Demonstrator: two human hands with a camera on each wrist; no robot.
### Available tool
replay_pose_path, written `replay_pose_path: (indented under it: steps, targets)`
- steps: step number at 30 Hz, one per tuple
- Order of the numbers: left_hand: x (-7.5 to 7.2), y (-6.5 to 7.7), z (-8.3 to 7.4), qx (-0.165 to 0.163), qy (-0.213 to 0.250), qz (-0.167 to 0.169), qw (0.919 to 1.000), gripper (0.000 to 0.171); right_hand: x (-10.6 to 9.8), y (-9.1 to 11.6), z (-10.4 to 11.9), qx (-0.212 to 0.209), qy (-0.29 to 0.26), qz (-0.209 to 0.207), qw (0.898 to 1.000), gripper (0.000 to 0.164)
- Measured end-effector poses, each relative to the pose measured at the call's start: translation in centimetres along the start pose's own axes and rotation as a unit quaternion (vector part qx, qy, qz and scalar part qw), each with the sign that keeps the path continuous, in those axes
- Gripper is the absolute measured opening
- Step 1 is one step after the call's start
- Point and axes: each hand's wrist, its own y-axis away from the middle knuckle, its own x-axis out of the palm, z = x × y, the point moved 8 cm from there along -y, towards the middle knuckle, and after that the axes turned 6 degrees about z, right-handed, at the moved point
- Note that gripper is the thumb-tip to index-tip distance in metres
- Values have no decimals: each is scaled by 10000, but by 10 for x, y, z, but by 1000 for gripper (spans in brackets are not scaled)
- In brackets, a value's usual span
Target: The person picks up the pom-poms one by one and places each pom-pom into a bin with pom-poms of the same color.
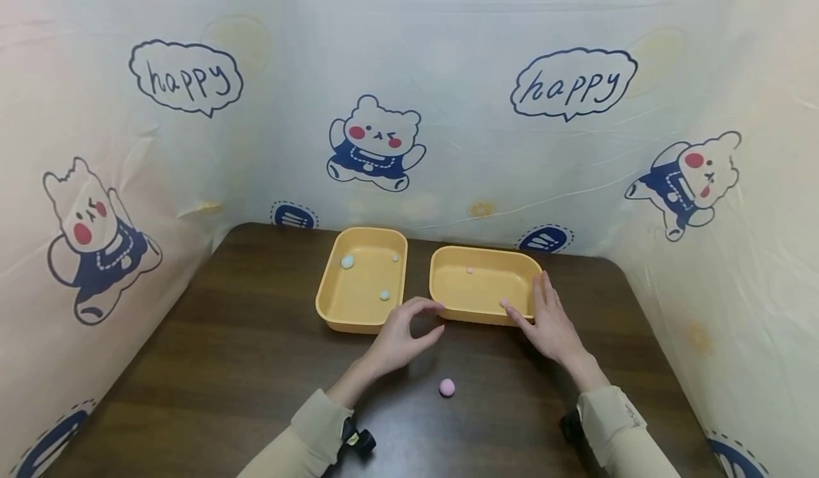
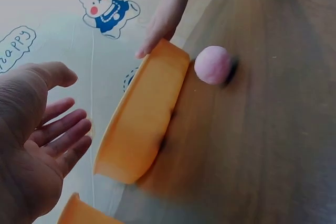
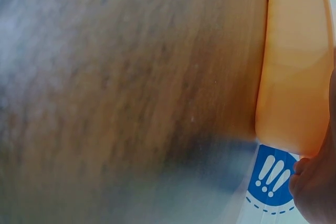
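Two yellow trays stand side by side on a dark wooden table. My left hand (image 1: 398,337) is between them at the front, thumb and forefinger apart, holding nothing; its fingertips come close to the front left corner of the right tray (image 1: 476,316). At that tray's other end, my right hand (image 1: 555,327) rests its spread fingers along the right rim, thumb at the front rim. A small pale pink ball (image 1: 470,270) lies inside this tray. On the table in front sits a larger pink ball (image 1: 447,388), also seen beside the tray in the left wrist view.
The left tray (image 1: 328,307) contains a pale blue ball (image 1: 347,262) and two smaller pale balls. Behind the table hangs a light curtain (image 1: 461,172) with printed bears and lettering. Cuffs and dark wrist cameras (image 1: 360,441) are on both forearms.
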Motion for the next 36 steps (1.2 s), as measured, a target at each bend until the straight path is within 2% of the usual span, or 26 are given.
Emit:
replay_pose_path:
  steps: [6,13,19,24,28,29,33,36]
  targets:
    - [4,14,1,-73,-118,259,9996,39,-1,3,-2,37,-49,11,10000,116]
    - [20,26,9,-231,28,893,9957,49,-1,4,-4,63,-28,53,10000,116]
    - [31,35,14,-244,53,1095,9937,50,1,4,-4,69,-40,88,9999,114]
    - [43,42,16,-432,190,1451,9883,59,0,3,-4,46,-44,115,9999,113]
    - [56,46,15,-463,297,1731,9834,64,-5,1,-2,5,-30,103,9999,114]
    - [58,46,15,-404,280,1769,9830,64,-5,1,-1,-6,-28,102,9999,114]
    - [71,49,27,184,103,1662,9859,57,-5,0,0,17,-36,132,9999,114]
    - [74,52,33,617,-21,1542,9861,51,-3,1,2,32,-72,136,9999,113]
